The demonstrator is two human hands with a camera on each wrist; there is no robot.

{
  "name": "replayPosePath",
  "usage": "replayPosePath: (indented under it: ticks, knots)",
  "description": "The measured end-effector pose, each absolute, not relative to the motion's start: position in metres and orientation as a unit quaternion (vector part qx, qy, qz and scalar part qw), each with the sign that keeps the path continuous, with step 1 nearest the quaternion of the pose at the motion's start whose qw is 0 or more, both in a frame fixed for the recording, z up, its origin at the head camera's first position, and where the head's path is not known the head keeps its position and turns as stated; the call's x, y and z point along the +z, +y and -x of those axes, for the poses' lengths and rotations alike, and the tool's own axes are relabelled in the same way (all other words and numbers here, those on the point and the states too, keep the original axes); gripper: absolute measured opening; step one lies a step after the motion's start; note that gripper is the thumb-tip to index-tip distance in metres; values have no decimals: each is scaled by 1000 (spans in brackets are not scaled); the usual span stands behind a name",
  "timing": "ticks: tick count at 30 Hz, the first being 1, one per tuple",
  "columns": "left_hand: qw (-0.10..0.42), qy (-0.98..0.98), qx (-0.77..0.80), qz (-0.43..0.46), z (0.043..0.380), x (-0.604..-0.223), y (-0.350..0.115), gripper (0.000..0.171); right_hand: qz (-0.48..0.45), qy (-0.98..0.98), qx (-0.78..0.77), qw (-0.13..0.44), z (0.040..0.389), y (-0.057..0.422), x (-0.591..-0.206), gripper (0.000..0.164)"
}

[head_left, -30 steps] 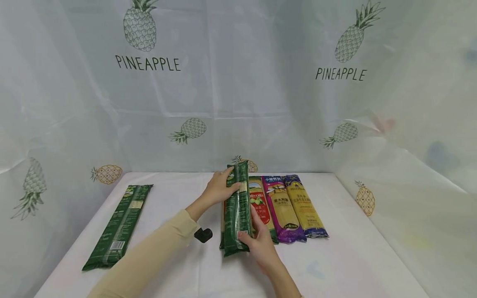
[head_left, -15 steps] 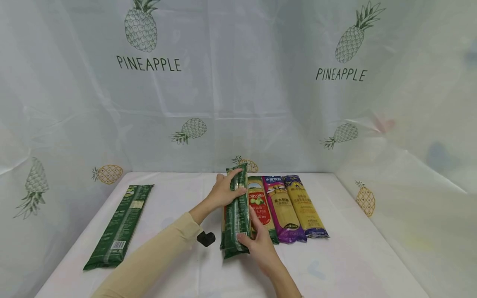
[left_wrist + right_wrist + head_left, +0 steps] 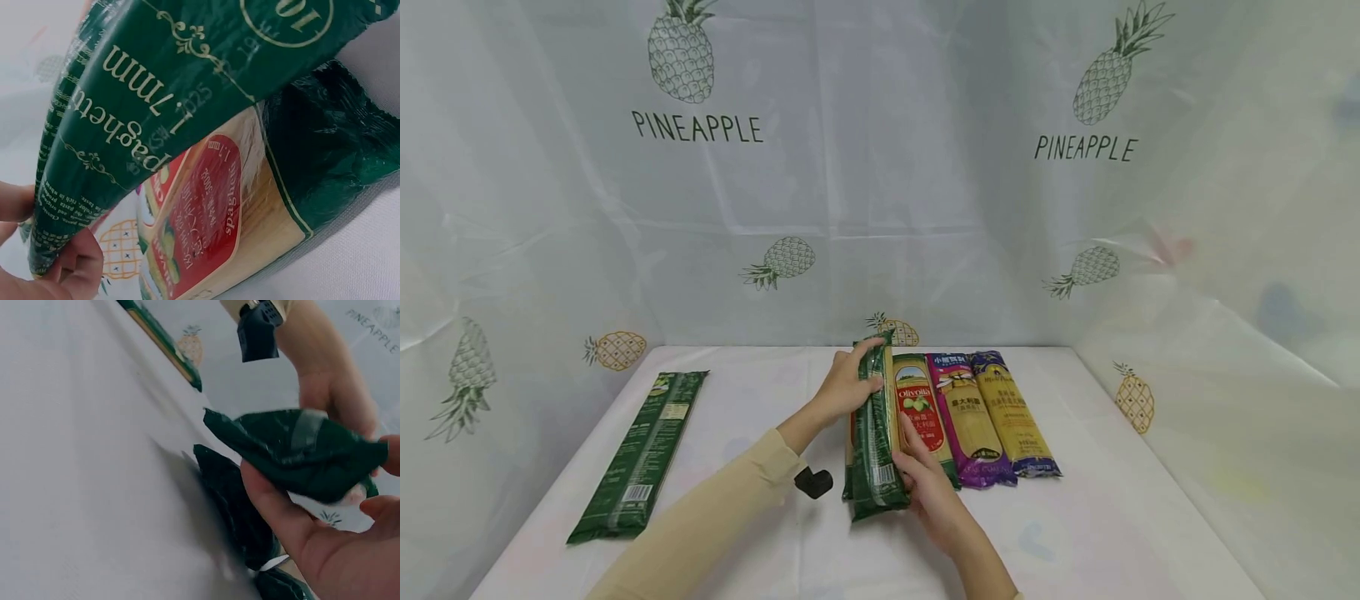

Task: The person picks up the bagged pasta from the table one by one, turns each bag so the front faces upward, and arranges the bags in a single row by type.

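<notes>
My left hand (image 3: 844,387) pinches the top end of a green spaghetti packet (image 3: 874,446), fingers over one side and thumb on the other. The right hand (image 3: 936,496) holds the same packet low on its right side. Tilted lengthwise and rolled onto its side, it shows a barcode on its back. In the left wrist view, "Spaghetti 1.7mm" is printed on the packet (image 3: 137,87). Beneath it lies another spaghetti packet (image 3: 275,206) with a red label, mostly hidden in the head view. In the right wrist view, the held packet's crimped end (image 3: 294,450) hangs above the cloth.
To the right, a red-labelled packet (image 3: 923,408), a purple packet (image 3: 973,417) and a yellow packet (image 3: 1013,417) lie side by side. Another green packet (image 3: 638,458) lies back up at the left. The white cloth (image 3: 1075,550) meets a pineapple-print curtain (image 3: 880,183) behind.
The held packet has rolled toward the left, showing more of its pale right edge. The right thumb has shifted from the packet's back to its side. The top end is slightly lower.
</notes>
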State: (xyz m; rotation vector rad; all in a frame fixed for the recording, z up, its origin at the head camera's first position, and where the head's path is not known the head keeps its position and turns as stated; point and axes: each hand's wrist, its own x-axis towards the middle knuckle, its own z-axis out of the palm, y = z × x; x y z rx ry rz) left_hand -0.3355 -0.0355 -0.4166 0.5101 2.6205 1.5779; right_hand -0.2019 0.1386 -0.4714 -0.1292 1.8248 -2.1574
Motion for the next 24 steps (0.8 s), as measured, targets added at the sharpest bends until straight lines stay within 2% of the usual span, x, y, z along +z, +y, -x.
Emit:
replayPosePath:
  ticks: [4,8,15,24]
  knots:
    - [34,830,535,-153,335,-414,-38,64,47,597,-777,195,202,146,-472,69]
    - [41,820,549,-159,336,-411,-40,62,58,579,-786,207,201,149,-471,71]
    - [54,820,541,-181,332,-404,-42,63,72,595,-779,184,200,147,-474,78]
    - [51,833,514,-199,332,-404,-43,65,80,622,-767,137,201,141,-481,80]
